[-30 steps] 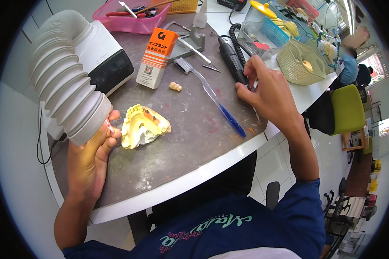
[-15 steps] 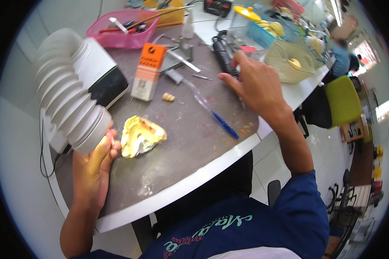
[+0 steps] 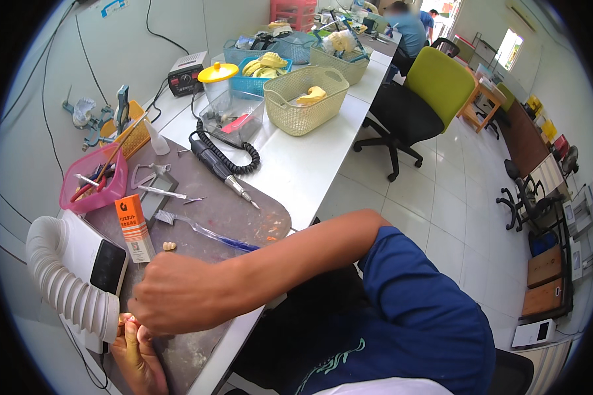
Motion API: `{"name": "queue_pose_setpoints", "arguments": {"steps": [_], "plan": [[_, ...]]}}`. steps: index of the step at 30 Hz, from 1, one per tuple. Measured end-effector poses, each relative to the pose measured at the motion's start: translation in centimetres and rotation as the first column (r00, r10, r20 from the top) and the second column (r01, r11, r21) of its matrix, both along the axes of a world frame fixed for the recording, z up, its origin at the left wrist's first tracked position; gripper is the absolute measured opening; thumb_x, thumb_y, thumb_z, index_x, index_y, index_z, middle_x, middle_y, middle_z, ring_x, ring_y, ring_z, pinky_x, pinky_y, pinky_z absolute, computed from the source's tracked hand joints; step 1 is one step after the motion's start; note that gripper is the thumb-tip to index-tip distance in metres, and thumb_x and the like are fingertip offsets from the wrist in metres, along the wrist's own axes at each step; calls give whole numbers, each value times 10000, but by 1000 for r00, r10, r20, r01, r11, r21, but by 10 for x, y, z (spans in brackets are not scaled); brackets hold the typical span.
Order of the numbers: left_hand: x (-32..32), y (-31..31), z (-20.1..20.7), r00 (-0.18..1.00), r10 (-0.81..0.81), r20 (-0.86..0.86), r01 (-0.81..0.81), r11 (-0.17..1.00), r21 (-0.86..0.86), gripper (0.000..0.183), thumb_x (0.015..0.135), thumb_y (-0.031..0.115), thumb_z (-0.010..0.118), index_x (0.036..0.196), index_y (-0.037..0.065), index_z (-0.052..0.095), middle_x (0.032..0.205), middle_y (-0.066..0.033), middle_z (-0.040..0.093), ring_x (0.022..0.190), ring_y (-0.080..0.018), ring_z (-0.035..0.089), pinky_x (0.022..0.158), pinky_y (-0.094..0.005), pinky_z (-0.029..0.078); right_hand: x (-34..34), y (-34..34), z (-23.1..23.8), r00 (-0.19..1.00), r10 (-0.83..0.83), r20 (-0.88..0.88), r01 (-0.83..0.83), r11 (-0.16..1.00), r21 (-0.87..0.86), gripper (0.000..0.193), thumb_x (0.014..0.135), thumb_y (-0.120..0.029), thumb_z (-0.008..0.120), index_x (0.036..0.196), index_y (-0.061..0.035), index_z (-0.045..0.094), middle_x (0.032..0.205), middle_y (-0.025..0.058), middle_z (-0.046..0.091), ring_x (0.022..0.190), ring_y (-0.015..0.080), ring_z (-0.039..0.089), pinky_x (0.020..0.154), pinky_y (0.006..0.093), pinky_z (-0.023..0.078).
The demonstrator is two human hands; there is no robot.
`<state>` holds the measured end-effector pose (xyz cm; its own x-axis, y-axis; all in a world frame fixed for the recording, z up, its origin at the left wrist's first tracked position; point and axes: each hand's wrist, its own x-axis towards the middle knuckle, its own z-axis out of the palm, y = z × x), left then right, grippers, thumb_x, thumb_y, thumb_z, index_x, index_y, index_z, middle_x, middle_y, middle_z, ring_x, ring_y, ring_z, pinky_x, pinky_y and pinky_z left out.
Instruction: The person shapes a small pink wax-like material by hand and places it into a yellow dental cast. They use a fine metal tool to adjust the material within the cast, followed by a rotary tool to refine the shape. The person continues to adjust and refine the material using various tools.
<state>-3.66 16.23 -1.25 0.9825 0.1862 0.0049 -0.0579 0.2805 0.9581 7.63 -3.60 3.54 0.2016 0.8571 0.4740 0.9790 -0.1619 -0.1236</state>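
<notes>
My left hand (image 3: 137, 359) is closed at the mouth of a white ribbed suction hose (image 3: 82, 299), its fingertips pinching something small that I cannot make out. Over it, my right hand (image 3: 178, 296) is curled with the knuckles up, its fingertips meeting the left hand's. What the right fingers hold is hidden. Just beyond the right hand lie a small tooth-coloured piece (image 3: 170, 246) and an orange and white box (image 3: 134, 227). A brush with a clear and blue handle (image 3: 211, 235) lies past my right forearm. A black handpiece (image 3: 214, 164) with a coiled cord rests farther back.
The hose runs from a white box-shaped unit (image 3: 105, 260) at the left. A pink basket (image 3: 115, 187) of tools and a metal gauge (image 3: 155, 178) stand behind. Cream (image 3: 290, 108) and blue baskets hold yellow casts. A green chair (image 3: 435, 85) and a seated person are farther right.
My right hand has moved from beside the handpiece to my left hand at the hose. My view has swung right. The yellow dental cast is now hidden from sight.
</notes>
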Motion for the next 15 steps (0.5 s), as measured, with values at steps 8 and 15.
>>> {"name": "queue_pose_setpoints", "arguments": {"steps": [8,15], "plan": [[-2,-5,3,999,50,-19,-48,994,99,174,999,175,625,1128,64,588,956,9,604,825,-52,557,746,-197,449,10,15,-12,984,112,-136,-82,974,211,166,760,-155,717,793,-10,644,718,110,660,686,325,682,634,417,526],[0,-3,1,1000,2,2,-2,990,142,178,987,173,642,1124,73,591,941,15,594,829,-41,550,744,-185,432,11,5,-3,819,206,-536,-52,956,287,139,786,-138,749,808,-10,699,735,126,706,703,296,702,642,389,534]]}}
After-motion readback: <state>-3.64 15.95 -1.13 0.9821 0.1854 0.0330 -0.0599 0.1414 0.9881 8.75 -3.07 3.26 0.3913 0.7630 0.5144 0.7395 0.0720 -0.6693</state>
